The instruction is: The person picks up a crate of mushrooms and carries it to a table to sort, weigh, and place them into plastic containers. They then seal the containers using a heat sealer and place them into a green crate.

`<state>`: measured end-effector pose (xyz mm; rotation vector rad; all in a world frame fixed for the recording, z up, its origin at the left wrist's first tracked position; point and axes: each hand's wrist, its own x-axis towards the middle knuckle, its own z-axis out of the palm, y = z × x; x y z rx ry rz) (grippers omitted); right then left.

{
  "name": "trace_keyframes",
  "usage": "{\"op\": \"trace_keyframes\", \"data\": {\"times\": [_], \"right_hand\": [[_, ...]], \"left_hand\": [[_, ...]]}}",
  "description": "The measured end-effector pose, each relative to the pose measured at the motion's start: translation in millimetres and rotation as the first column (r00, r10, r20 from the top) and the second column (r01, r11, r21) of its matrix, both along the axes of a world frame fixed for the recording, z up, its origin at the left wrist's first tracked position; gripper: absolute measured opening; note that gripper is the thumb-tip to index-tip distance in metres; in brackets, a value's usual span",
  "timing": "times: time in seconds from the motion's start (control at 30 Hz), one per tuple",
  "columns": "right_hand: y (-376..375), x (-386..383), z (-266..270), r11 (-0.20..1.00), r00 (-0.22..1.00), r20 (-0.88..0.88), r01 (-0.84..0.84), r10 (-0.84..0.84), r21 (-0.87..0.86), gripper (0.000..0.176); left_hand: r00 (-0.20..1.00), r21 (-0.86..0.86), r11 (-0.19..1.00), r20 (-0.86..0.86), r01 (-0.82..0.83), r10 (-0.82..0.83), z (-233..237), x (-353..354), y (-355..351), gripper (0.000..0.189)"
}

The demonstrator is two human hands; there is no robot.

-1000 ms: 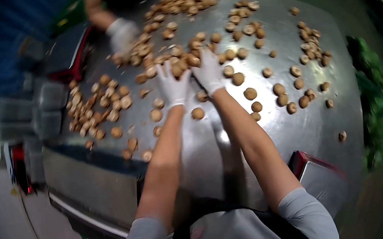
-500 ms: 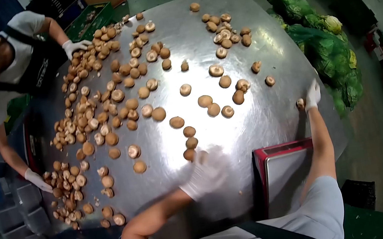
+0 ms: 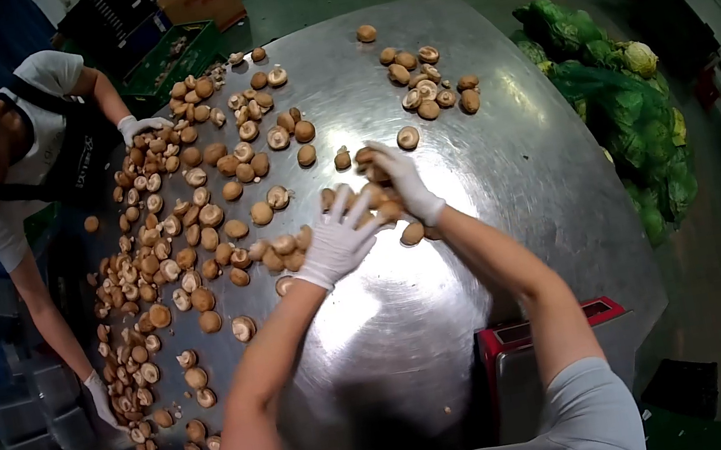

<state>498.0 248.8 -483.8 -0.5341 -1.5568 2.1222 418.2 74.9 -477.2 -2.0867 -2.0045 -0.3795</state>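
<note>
Many brown mushrooms (image 3: 204,298) lie loose across a shiny metal table (image 3: 381,345), thickest toward the left. White-gloved and spread-fingered, my left hand (image 3: 337,241) rests among mushrooms near the middle of the table. My right hand (image 3: 406,181), also gloved, is just to its right, fingers extended over a small cluster of mushrooms between the two hands. It touches mushrooms, but holds none that I can make out. A separate group of mushrooms (image 3: 428,110) lies farther back on the right.
A co-worker (image 3: 50,162) at the left has both gloved hands by the mushrooms. A red-edged device (image 3: 495,345) stands at the near right. Green net bags of cabbages (image 3: 626,104) are beyond the right edge. A green crate (image 3: 176,60) stands behind the table.
My right hand has moved from the right edge to the middle, and my left hand has moved up and slightly left. Mushrooms from the middle are now gathered around them. The co-worker's lower hand moved down.
</note>
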Motion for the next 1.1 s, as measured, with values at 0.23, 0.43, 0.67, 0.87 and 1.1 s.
{"op": "trace_keyframes", "data": {"times": [0.23,0.43,0.67,0.87,1.1], "right_hand": [[-29.4,-134.5,40.9,0.927,0.996,-0.061,0.076,-0.058,0.366,0.039],[158.5,-28.1,47.1,0.588,0.787,-0.234,0.590,-0.570,0.553,0.030],[283.4,64.2,-30.3,0.751,0.751,0.083,0.635,-0.655,0.181,0.045],[185.4,-30.4,-4.8,0.918,0.997,0.056,0.023,-0.049,0.397,0.036],[19.3,-143.9,2.0,0.817,0.936,0.016,-0.315,0.352,0.484,0.042]], "left_hand": [[0.889,-0.156,0.905,-0.313,-0.396,0.335,44.5,-139.6,-61.2,0.022],[0.893,0.071,0.910,-0.176,-0.408,0.414,88.8,-151.7,-51.9,0.019],[0.842,-0.160,0.838,0.253,0.522,-0.477,36.5,45.5,67.1,0.042],[0.974,-0.172,0.959,0.069,0.226,-0.217,3.8,36.3,86.8,0.041],[0.956,-0.300,0.908,-0.057,-0.292,0.289,36.2,-84.1,14.9,0.025]]}}
